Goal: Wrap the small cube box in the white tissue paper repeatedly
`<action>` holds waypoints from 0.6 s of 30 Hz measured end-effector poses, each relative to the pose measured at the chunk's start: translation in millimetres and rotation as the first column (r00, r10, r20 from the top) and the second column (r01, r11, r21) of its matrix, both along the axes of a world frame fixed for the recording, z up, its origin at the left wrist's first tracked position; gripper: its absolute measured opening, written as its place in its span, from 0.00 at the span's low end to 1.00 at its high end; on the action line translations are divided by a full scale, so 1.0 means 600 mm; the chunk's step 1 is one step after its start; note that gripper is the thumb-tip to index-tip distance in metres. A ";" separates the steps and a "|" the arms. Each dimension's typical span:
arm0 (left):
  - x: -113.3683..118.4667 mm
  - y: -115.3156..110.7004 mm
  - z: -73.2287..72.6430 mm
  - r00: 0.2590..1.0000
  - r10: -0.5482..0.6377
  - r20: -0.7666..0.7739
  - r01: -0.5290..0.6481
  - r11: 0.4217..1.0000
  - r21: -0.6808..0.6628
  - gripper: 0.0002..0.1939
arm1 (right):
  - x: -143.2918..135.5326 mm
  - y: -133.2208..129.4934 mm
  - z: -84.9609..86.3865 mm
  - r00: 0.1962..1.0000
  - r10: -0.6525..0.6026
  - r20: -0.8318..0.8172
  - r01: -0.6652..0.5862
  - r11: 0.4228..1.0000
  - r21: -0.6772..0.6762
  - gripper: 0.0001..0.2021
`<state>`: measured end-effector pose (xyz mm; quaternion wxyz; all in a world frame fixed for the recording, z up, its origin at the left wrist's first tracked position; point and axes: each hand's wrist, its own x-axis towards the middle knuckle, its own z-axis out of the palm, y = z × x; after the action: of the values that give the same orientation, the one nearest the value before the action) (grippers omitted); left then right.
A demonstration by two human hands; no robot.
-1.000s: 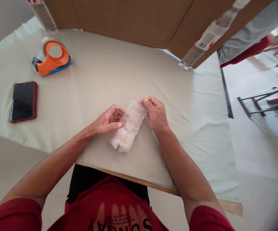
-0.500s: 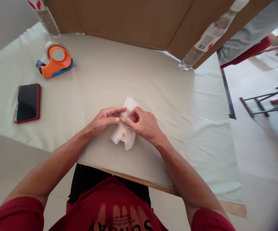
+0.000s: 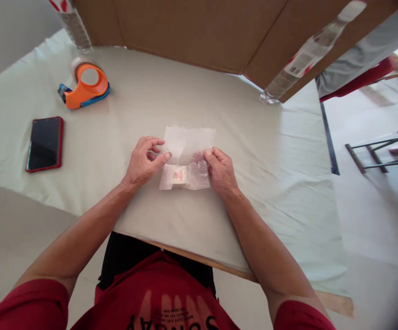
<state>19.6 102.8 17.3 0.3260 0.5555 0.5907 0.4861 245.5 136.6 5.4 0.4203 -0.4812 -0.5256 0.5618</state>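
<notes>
A sheet of clear bubble wrap (image 3: 190,137) lies spread on the cloth-covered table in front of me. On its near left part rests a small whitish block (image 3: 179,175) with red print. My right hand (image 3: 221,168) pinches the right edge of the wrap between thumb and fingers. At the wrap's left edge is my left hand (image 3: 146,160), its fingers apart and the thumb tip at the wrap, holding nothing.
An orange and blue tape dispenser (image 3: 87,87) and a red-cased phone (image 3: 45,144) are at the left. A brown cardboard panel (image 3: 192,32) stands at the back, with a plastic bottle (image 3: 302,62) at its right and another (image 3: 75,28) at its left.
The bubble wrap, bunched between both hands before, is now opened out flat, and the printed block shows. My hands have moved apart, the left one letting go.
</notes>
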 end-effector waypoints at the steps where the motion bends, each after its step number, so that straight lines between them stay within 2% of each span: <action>1: 0.003 -0.003 0.002 0.998 0.002 -0.070 0.000 1.000 0.024 0.21 | -0.002 -0.002 -0.001 1.000 0.021 -0.014 -0.021 1.000 -0.007 0.18; 3: 0.010 -0.008 0.006 0.990 -0.040 -0.138 0.043 0.999 0.016 0.22 | -0.008 -0.008 0.002 0.996 0.076 -0.047 -0.076 0.997 -0.007 0.19; 6: 0.020 -0.011 0.008 0.985 -0.093 -0.144 0.088 0.995 -0.044 0.25 | -0.017 -0.016 0.009 0.979 0.179 -0.096 -0.180 0.984 -0.002 0.20; 9: 0.024 -0.007 0.008 0.991 -0.067 -0.114 0.057 0.995 -0.087 0.19 | -0.025 -0.021 0.014 0.962 0.226 -0.151 -0.230 0.973 -0.009 0.20; 11: 0.019 -0.001 0.007 0.998 -0.056 -0.011 0.055 0.992 -0.116 0.12 | -0.026 -0.018 0.014 0.966 0.169 -0.194 -0.178 0.984 -0.030 0.19; 13: 0.009 0.007 0.006 0.988 -0.014 0.151 0.034 0.991 -0.131 0.09 | -0.021 -0.010 0.012 0.976 0.039 -0.216 -0.050 0.998 -0.047 0.17; 16: -0.007 0.019 0.003 0.925 0.118 0.361 -0.058 0.983 -0.174 0.08 | -0.005 0.007 0.005 0.972 -0.153 -0.176 0.149 0.988 -0.036 0.15; 18: -0.014 0.025 -0.001 0.895 0.182 0.407 -0.100 0.972 -0.214 0.07 | 0.007 0.018 0.000 0.973 -0.207 -0.102 0.208 0.978 0.002 0.12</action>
<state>11.0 118.1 16.8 0.4611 0.3591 0.5876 0.5596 249.4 147.5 5.1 0.5057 -0.5017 -0.4541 0.5351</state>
